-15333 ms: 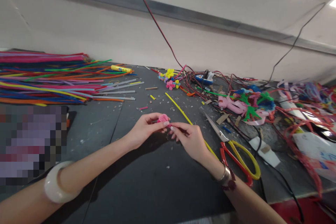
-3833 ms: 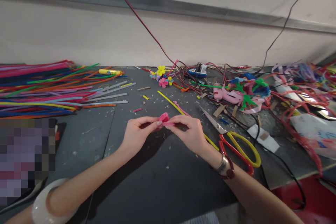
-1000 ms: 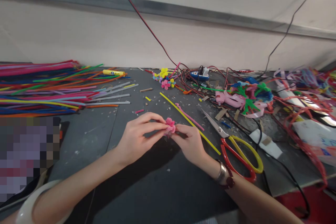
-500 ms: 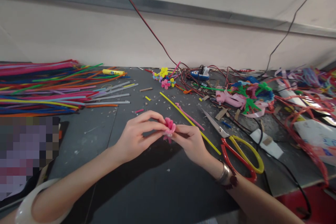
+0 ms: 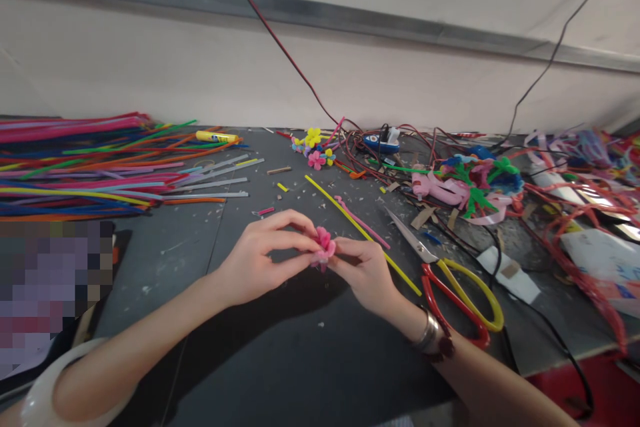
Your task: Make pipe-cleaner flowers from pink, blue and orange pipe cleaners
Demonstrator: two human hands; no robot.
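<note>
A small pink pipe-cleaner flower (image 5: 323,245) is pinched between my two hands above the dark table. My left hand (image 5: 267,257) grips its left side with thumb and fingertips. From the right, my right hand (image 5: 364,273) pinches the flower's edge. Just beyond my right hand lie a yellow pipe cleaner (image 5: 360,230) and a shorter pink pipe cleaner (image 5: 367,225). Scissors (image 5: 443,273) with one red and one yellow handle rest to the right of that hand, blades apart.
Bundled coloured pipe cleaners (image 5: 90,170) lie at the left, near a yellow tube (image 5: 217,137). Finished small flowers (image 5: 315,147) sit at the back. A pink glue gun (image 5: 440,188), tangled cords (image 5: 357,147) and a white plastic bag (image 5: 603,257) crowd the right. A pixelated patch covers the lower left.
My fingers have shifted slightly on the pink flower, which is turned a little. Both hands stay in nearly the same place, and the things on the table have not moved.
</note>
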